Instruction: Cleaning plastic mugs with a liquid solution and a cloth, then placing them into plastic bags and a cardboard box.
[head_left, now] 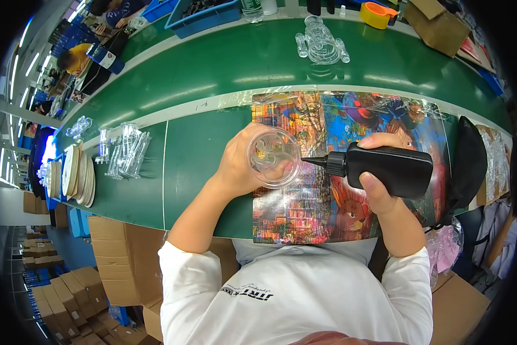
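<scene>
My left hand (241,164) has its grip closed around a clear plastic cup (273,157), held above the colourful mat (327,213). Right of the cup, my right hand (382,184) grips a black squeeze bottle (388,169), nozzle touching the cup's rim.

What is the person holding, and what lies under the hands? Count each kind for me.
Clear round part, in left hand: 1
Black squeeze bottle, in right hand: 1
Colourful mat on the green table: 1
Total: 3
</scene>
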Available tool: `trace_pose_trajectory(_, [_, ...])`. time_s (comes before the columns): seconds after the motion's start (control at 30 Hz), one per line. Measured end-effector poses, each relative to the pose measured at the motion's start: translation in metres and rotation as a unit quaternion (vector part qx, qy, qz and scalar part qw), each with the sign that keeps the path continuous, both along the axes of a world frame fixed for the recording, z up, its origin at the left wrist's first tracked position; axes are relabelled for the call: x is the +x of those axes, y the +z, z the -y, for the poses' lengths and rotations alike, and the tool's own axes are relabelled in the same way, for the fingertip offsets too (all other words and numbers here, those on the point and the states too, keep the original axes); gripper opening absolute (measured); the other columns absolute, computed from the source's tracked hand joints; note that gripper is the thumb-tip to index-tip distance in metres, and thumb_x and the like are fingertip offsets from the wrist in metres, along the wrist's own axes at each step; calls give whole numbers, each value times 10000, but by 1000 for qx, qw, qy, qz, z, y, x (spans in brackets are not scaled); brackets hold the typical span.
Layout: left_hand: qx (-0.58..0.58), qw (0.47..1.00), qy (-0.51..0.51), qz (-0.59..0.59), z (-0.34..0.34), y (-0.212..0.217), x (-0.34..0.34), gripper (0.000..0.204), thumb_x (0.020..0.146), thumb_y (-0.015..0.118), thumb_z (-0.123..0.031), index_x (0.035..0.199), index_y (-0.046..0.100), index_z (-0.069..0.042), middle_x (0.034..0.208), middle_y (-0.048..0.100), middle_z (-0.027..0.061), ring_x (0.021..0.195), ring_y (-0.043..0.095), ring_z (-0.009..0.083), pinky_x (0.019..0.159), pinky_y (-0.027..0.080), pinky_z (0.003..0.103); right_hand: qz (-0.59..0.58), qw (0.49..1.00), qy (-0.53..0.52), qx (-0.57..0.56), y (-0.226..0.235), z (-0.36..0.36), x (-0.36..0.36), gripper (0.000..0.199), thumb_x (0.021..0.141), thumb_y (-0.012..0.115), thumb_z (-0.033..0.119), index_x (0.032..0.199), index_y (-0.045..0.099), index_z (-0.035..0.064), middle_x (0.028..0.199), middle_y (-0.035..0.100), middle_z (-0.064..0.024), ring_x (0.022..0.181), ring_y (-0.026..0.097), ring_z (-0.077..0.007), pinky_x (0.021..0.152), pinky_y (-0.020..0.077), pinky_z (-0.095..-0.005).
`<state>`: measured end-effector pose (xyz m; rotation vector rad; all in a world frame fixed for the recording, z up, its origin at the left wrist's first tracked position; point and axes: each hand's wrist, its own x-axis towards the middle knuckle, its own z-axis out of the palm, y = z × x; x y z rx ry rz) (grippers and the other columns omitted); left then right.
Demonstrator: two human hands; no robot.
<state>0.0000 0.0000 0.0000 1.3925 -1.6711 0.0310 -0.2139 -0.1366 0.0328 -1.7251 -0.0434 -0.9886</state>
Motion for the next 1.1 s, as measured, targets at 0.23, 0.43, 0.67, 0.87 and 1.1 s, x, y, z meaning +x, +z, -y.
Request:
trace_pose_trajectory(0.23, [-24, 999, 7, -40, 2, 1, -5, 673, 584, 801, -119, 1111, 395, -21, 957, 550, 138, 824, 574, 298, 689, 491, 354, 17, 1000, -7, 4, 2, 0, 1, 354, 740, 612, 94, 1051, 511, -41, 1051, 510, -123, 881, 544, -176, 774, 442, -267])
trace_pose_trajectory(0.43, [-9, 1000, 10, -14, 0, 7, -4, 817, 502, 857, -116, 1159, 379, -29, 1003, 518, 120, 897, 558, 225, 744, 478, 313, 19, 999, -21, -15, 3, 2, 0, 351, 738, 612, 90, 1048, 513, -41, 1050, 510, -122, 881, 543, -176, 773, 442, -264])
trace_pose_trajectory(0.67, [-14, 998, 50, -31, 1, 11, -7, 672, 571, 809, -130, 1124, 444, -18, 964, 554, 125, 807, 573, 273, 691, 489, 343, 18, 999, -21, -24, 2, 1, 0, 358, 743, 609, 105, 1054, 507, -37, 1047, 507, -120, 890, 538, -176, 775, 441, -266])
trace_pose_trajectory(0.87, [-19, 997, 71, 21, 0, 14, -6, 596, 560, 822, -153, 1047, 503, -24, 921, 579, 99, 775, 579, 239, 633, 499, 322, 21, 999, -24, -24, 3, 1, 0, 366, 748, 606, 118, 1063, 496, -33, 1043, 502, -117, 886, 536, -176, 778, 439, -270])
trace_pose_trajectory(1.1, [-42, 997, 69, 19, 0, 13, -8, 562, 579, 821, -160, 1018, 495, -31, 870, 591, 86, 772, 598, 226, 613, 516, 292, 21, 1000, -13, -3, 3, -2, 1, 368, 750, 605, 119, 1065, 492, -33, 1042, 501, -118, 892, 533, -181, 783, 437, -274])
